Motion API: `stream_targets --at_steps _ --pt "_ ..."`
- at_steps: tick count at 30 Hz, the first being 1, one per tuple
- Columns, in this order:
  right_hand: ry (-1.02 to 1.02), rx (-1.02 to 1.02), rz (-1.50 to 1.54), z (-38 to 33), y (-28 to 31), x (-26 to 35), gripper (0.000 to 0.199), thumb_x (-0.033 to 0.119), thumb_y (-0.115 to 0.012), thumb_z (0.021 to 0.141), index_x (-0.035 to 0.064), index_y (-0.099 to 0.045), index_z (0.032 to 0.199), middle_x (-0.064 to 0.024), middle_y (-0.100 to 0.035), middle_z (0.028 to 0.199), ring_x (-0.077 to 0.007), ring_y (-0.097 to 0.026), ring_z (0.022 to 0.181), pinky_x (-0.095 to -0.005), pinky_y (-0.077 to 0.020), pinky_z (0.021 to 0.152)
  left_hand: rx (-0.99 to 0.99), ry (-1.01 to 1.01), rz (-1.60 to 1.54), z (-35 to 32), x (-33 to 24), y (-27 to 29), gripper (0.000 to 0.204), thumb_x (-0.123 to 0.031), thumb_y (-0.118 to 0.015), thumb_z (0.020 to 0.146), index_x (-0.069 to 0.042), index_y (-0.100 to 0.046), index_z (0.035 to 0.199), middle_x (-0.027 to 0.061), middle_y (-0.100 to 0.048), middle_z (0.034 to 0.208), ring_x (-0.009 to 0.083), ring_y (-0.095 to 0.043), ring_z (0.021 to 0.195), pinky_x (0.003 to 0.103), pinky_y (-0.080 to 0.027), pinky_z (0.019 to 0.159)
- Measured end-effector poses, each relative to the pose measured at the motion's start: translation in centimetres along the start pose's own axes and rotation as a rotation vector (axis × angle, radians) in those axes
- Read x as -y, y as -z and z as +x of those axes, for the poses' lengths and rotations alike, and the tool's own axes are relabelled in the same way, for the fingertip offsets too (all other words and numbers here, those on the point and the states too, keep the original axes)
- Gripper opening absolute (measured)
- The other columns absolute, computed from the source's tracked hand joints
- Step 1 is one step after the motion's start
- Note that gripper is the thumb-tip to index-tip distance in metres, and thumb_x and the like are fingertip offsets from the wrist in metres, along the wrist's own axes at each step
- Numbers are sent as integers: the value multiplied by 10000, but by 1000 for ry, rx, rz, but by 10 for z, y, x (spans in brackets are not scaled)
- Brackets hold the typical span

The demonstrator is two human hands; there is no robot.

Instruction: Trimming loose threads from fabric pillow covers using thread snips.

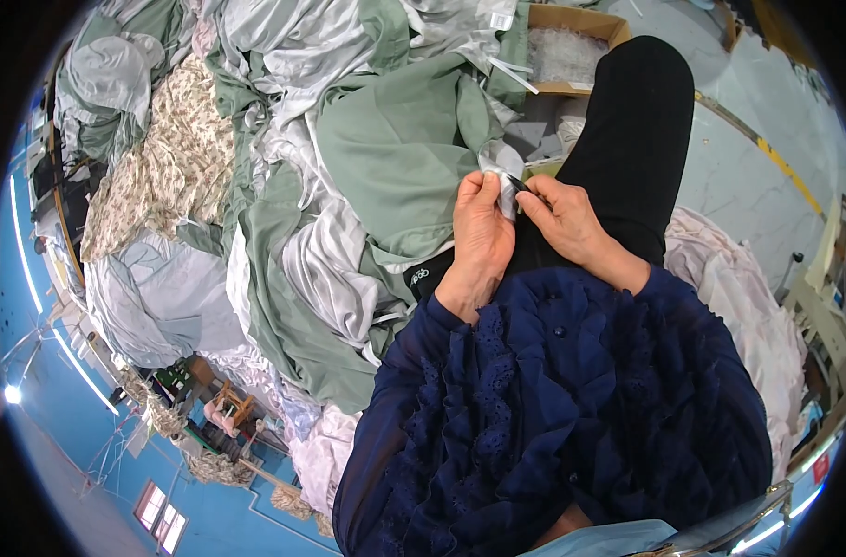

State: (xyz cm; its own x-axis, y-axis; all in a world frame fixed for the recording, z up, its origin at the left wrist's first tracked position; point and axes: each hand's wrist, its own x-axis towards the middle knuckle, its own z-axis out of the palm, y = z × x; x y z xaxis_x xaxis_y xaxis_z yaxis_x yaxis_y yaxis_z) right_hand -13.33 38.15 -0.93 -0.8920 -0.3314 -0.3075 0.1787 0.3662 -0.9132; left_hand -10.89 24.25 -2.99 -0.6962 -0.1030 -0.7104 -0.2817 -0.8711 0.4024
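Both hands are working at 1 small piece of pale grey fabric above the person's lap. The left hand is closing thumb and fingers on the fabric's left edge. The right hand is pinching its right edge, where a small dark item is showing between the fingertips; its kind cannot be told. The fabric is lying between the 2 hands, touching both, its upper end running into a sage-green garment.

That garment is smooth and matte, lying in broad folds. Around it, silvery-grey satin pieces are showing a soft sheen and tight creases. A cream floral-print cloth is lying at the heap's left side.

A small black label with a white mark is sitting just below the left wrist. An open brown cardboard box, holding clear translucent material, is standing beyond the person's black-clad leg. The sleeves are navy, ruffled and eyelet-textured.
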Motion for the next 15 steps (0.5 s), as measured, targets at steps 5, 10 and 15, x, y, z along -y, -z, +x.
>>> stream_targets --at_steps 5,10,15 --pt "-22 9 6 1 0 -2 191 161 -643 895 -17 -589 849 -184 -570 645 -286 -589 557 -364 -439 519 -5 -5 5 0 1 1 44 -96 -562 983 -64 -532 981 30 -614 941 123 -586 849 269 -492 803" --pt "-106 -66 203 2 -6 -23 213 173 -649 905 -12 -585 820 -56 -520 592 -91 -461 546 -288 -388 506 -25 -4 1 1 0 -2 28 -87 -541 992 -60 -540 986 37 -619 950 133 -595 865 272 -500 806" --pt "-115 -39 233 -1 -7 -26 205 171 -660 902 -8 -589 832 -18 -500 599 -56 -423 571 -269 -369 506 -92 31 -44 4 -5 -1 34 -91 -520 1001 -59 -531 1003 48 -620 978 148 -601 883 283 -512 816"
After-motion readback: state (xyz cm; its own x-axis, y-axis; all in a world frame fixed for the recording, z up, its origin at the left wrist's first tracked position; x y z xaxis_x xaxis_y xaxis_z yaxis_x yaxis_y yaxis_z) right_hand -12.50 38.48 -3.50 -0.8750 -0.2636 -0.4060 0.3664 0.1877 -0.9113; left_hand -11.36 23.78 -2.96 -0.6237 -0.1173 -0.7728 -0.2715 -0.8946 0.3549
